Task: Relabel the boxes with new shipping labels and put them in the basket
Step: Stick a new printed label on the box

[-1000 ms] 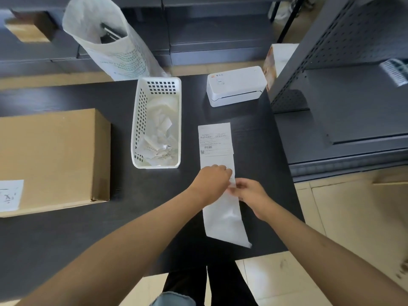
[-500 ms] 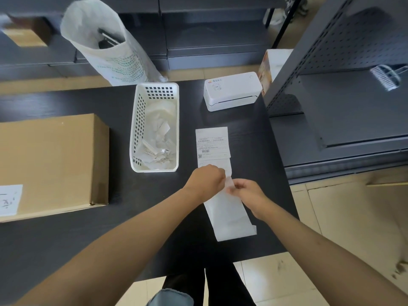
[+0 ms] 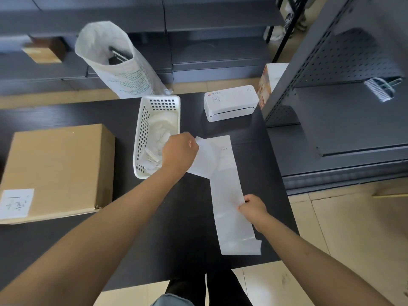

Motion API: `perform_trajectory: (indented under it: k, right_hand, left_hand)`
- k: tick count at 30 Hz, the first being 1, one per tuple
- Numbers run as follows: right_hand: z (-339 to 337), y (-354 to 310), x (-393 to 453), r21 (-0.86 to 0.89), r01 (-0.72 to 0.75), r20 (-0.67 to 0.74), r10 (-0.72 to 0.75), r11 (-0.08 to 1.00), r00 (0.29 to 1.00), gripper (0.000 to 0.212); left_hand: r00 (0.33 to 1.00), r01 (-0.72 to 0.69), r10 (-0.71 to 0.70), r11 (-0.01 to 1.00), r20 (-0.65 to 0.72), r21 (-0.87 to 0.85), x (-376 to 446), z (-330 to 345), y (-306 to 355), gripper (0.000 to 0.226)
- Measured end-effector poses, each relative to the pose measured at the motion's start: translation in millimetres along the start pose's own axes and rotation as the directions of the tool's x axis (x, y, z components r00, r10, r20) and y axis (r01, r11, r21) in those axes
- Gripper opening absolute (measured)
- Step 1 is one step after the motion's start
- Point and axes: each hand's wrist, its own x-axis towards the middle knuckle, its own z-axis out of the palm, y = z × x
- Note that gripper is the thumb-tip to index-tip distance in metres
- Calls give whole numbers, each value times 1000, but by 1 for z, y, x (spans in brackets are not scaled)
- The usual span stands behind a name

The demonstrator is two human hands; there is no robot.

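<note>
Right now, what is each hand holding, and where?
Left hand pinches the peeled label at its upper left corner. Right hand holds the backing strip at its right edge, midway down.

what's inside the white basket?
The white basket holds crumpled white paper scraps. The left hand covers its near right corner, so anything there or under the scraps is hidden.

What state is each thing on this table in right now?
Left hand: grips the label, peeling it up.
Right hand: pinches the backing strip's edge.
Label: partly lifted off.
Backing strip: flat on the table.
Basket: holds paper scraps.
Cardboard box: closed, old label on.
Label printer: slot empty.
</note>
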Motion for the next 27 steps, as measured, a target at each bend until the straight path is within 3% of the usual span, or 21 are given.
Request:
perform_trajectory:
  k: [4,7,9,11,13,15,18,20,22,24,27]
  right_hand:
    - [-1,-1,1,-115,-15,-16,14,993,1000,25]
    - [-1,-5,-4,-232,-11,-30,4,973,1000,31]
    - [-3,-11,-12,-378,-27,-136,-26,925,990,42]
    - [-10,-21,-21,-505,12,-267,-169,863,949,46]
    - [-19,-36,-31,-523,163,-333,-377,837,864,35]
    - [-29,-57,-42,-431,350,-337,-508,832,793,18]
    - [-43,-101,-59,-9,479,-279,-462,878,842,11]
    - [-51,-131,-70,301,378,-189,-334,875,923,22]
    - [-58,-151,-80,486,232,-56,-234,843,971,34]
    - [-59,-158,-86,509,195,24,-241,838,970,29]
    - [-51,-160,-92,455,202,7,-231,867,973,8]
  left_hand:
    - [992,-23,11,995,-126,-95,4,-25,5,21]
    - [989,-71,55,991,-134,-116,-4,-32,7,21]
    - [988,-91,79,992,-133,-89,-13,-31,10,20]
    - [986,-107,98,992,-138,-61,-22,-29,12,21]
    - [983,-112,102,992,-153,-58,-30,-30,16,20]
    - [978,-122,111,991,-177,-58,-37,-34,20,20]
    - [963,-185,179,983,-204,-14,-50,-44,29,18]
    - [939,-267,278,961,-203,76,-62,-51,35,18]
    - [891,-377,420,896,-172,235,-76,-54,37,22]
    - [840,-457,528,812,-124,362,-89,-55,36,26]
    - [826,-471,560,749,-65,467,-104,-60,29,31]
